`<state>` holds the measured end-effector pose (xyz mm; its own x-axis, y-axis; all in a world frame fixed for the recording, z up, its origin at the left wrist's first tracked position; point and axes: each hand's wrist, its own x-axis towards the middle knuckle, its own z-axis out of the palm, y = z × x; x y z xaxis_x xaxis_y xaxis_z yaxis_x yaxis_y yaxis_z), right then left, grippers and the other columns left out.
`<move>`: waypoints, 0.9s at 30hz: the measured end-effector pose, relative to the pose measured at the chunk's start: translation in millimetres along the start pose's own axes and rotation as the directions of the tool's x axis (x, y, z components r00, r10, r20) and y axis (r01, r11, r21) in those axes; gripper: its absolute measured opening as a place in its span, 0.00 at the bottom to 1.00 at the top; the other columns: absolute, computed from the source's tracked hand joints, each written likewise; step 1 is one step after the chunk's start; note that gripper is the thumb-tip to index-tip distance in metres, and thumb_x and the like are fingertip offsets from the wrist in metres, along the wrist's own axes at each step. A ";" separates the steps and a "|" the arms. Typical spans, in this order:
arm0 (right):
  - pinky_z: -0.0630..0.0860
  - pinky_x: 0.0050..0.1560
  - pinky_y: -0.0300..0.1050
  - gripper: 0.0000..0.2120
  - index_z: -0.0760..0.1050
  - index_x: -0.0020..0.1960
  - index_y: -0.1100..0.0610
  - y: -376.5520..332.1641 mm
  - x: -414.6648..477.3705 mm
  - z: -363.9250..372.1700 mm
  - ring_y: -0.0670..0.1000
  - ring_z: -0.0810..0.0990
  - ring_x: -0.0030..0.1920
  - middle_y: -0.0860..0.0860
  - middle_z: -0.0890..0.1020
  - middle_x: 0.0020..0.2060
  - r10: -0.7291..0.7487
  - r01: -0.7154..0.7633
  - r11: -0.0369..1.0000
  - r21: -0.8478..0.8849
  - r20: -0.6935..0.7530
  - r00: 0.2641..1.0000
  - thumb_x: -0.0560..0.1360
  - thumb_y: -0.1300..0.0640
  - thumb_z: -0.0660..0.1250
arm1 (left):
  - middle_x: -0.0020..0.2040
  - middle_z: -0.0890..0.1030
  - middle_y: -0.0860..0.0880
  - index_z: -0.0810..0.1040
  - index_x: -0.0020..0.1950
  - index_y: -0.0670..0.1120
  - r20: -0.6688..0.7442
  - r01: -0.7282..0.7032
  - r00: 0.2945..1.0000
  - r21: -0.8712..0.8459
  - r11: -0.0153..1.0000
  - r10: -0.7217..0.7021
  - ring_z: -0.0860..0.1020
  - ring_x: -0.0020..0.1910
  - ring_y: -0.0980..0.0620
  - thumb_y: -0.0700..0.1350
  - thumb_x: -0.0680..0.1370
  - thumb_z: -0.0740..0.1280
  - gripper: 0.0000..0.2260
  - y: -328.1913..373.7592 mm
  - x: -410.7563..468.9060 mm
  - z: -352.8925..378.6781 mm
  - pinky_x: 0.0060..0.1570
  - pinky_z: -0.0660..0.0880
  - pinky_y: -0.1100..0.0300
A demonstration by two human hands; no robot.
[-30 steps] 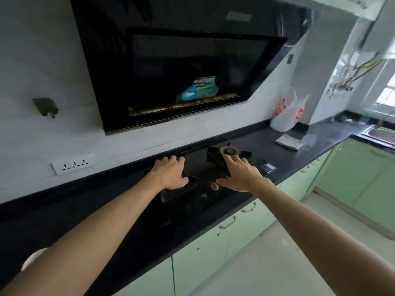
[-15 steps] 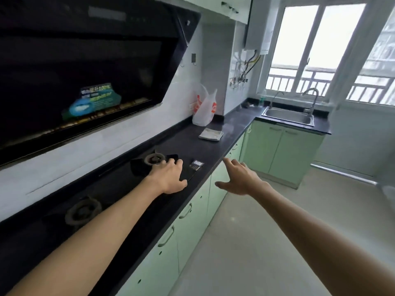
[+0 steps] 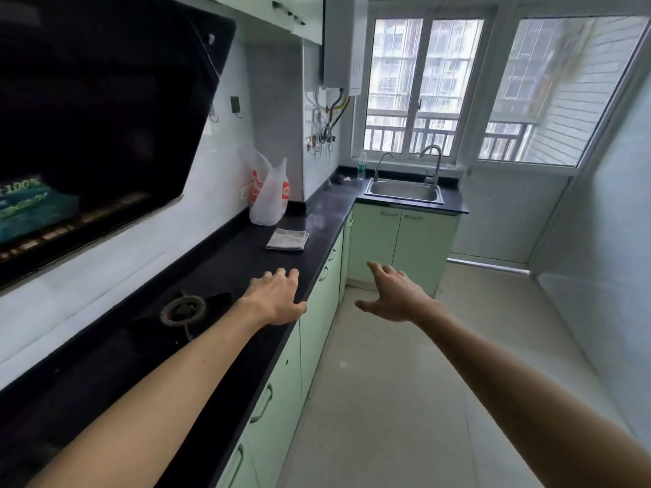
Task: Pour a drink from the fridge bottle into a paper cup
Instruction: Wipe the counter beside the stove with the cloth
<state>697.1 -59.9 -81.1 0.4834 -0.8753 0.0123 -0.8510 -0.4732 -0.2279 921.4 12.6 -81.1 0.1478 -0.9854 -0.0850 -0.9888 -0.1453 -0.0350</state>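
No fridge, bottle or paper cup shows in the head view. My left hand (image 3: 276,297) is stretched out palm down over the front edge of the black countertop (image 3: 246,257), fingers apart, holding nothing. My right hand (image 3: 394,294) hovers open over the floor beside the green cabinets (image 3: 318,322), fingers spread, also holding nothing. Both forearms reach forward from the bottom of the view.
A gas burner (image 3: 183,309) sits in the counter left of my left hand, under a black range hood (image 3: 105,110). Farther along lie a folded cloth (image 3: 287,239) and a white plastic bag (image 3: 269,197). A steel sink (image 3: 405,191) with tap stands below the window. Tiled floor (image 3: 405,399) runs ahead.
My view has swung right, from facing the stove and hood to looking down the kitchen toward the sink and window. Both hands have come off the stove area; the right one now hangs over the floor.
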 end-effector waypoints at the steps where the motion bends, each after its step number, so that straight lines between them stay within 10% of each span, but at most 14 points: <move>1: 0.70 0.67 0.58 0.45 0.49 0.80 0.54 0.0 4.9 -0.5 0.62 0.67 0.70 0.58 0.67 0.72 0.006 -0.006 1.000 0.005 -0.003 1.000 0.74 0.39 0.69 | 0.70 0.70 0.42 0.60 0.77 0.45 0.000 -0.007 1.000 0.003 1.000 0.007 0.70 0.68 0.40 0.58 0.79 0.62 0.31 -1.7 7.3 -1.0 0.62 0.72 0.45; 27: 0.71 0.64 0.57 0.43 0.49 0.79 0.53 131.0 175.4 -20.8 0.60 0.66 0.70 0.58 0.66 0.72 0.119 -0.119 0.992 -0.028 0.002 0.993 0.75 0.39 0.68 | 0.71 0.70 0.41 0.60 0.77 0.44 -0.034 -0.116 0.992 0.037 0.993 0.118 0.70 0.70 0.41 0.58 0.79 0.61 0.31 62.3 240.2 -25.4 0.65 0.72 0.44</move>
<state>666.1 -277.5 -88.6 0.3790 -0.9252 -0.0172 -0.9079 -0.3682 -0.2007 894.8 -235.3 -78.3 0.0296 -0.9981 -0.0548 -0.9978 -0.0262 -0.0614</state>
